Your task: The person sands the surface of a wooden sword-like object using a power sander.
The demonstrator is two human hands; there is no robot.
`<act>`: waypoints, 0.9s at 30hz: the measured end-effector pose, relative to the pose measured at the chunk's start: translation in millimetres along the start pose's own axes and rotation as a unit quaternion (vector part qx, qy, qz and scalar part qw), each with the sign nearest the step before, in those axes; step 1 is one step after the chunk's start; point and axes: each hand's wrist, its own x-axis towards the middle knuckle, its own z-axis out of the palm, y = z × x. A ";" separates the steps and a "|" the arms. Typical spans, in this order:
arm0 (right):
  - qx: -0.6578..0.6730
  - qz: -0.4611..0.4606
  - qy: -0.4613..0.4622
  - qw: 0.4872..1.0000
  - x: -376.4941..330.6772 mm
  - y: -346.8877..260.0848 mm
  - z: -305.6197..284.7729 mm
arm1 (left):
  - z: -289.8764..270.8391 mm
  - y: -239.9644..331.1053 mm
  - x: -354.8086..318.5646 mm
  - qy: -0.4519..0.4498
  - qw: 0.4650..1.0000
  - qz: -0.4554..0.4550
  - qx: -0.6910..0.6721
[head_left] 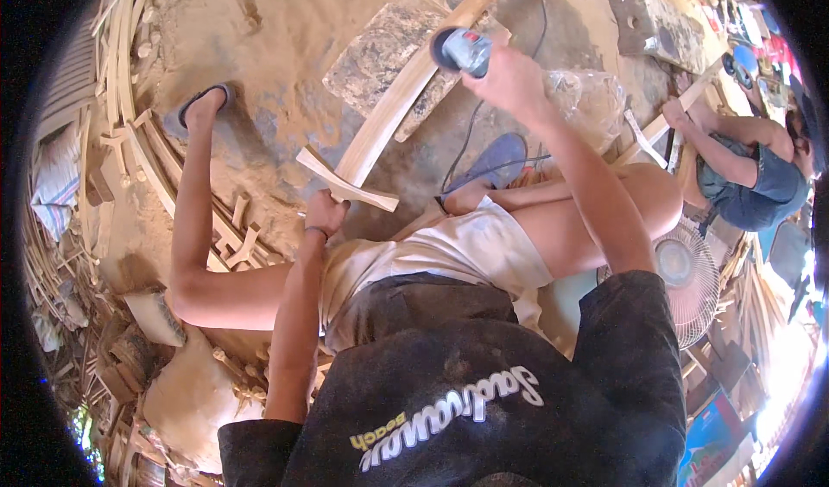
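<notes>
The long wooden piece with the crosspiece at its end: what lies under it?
A stained slab, showing on both sides of the long wooden piece; the slab's part directly beneath is covered.

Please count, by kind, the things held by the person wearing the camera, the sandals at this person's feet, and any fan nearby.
Grey angle grinder with dark round disc, in the right hand: 1
Long, pale T-shaped wooden piece, in the left hand: 1
Blue-grey slip-on sandals: 2
Round, pale fan with wire cage: 1
Total: 5

Long curved pale timber [390, 117], slanted, crosspiece [368, 194] at near end; grey grinder [471, 53] mid-length.
</notes>
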 end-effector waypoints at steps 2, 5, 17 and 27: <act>-0.007 0.042 -0.004 0.999 13.4 5.9 -3.4 | 1.4 -5.0 5.0 0.002 1.000 0.004 0.003; -0.009 0.070 -0.013 0.997 25.3 16.3 -4.7 | 5.6 -17.8 3.3 0.006 1.000 0.010 -0.008; -0.002 0.157 0.039 0.987 60.5 55.5 -16.5 | 0.3 -7.0 12.8 0.052 0.998 0.012 0.040; 0.045 -0.122 -0.122 0.984 -64.1 -98.5 29.0 | -37.9 -59.6 11.0 0.051 0.996 0.001 0.067</act>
